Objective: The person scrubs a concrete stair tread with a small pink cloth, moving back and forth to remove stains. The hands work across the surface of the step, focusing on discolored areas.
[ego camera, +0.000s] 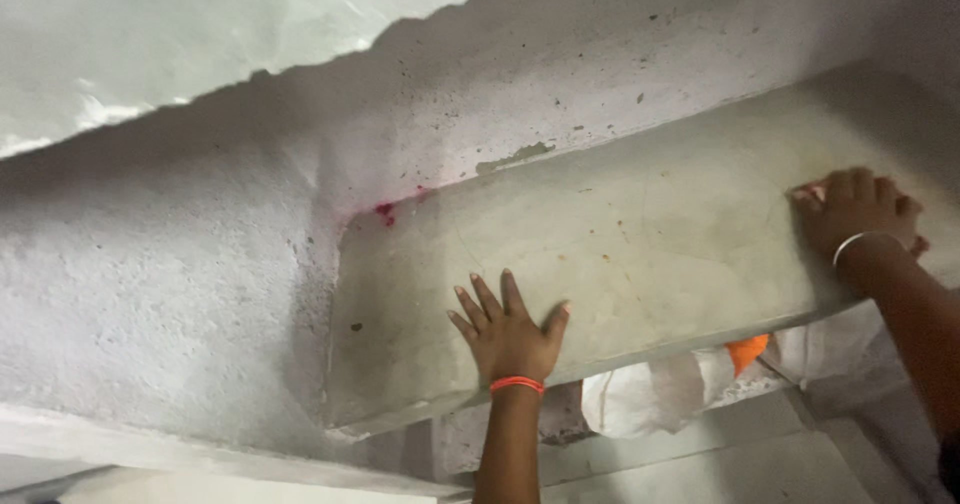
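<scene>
On the grey stone shelf set into the rough wall, both hands are resting. The left hand is lying flat and released near the front edge, fingers spread, with an orange band circling its wrist. The right hand is pressing down on a pale pinkish cloth at the far right, a silver bangle showing. Under the shelf, white bags and something orange are sitting.
</scene>
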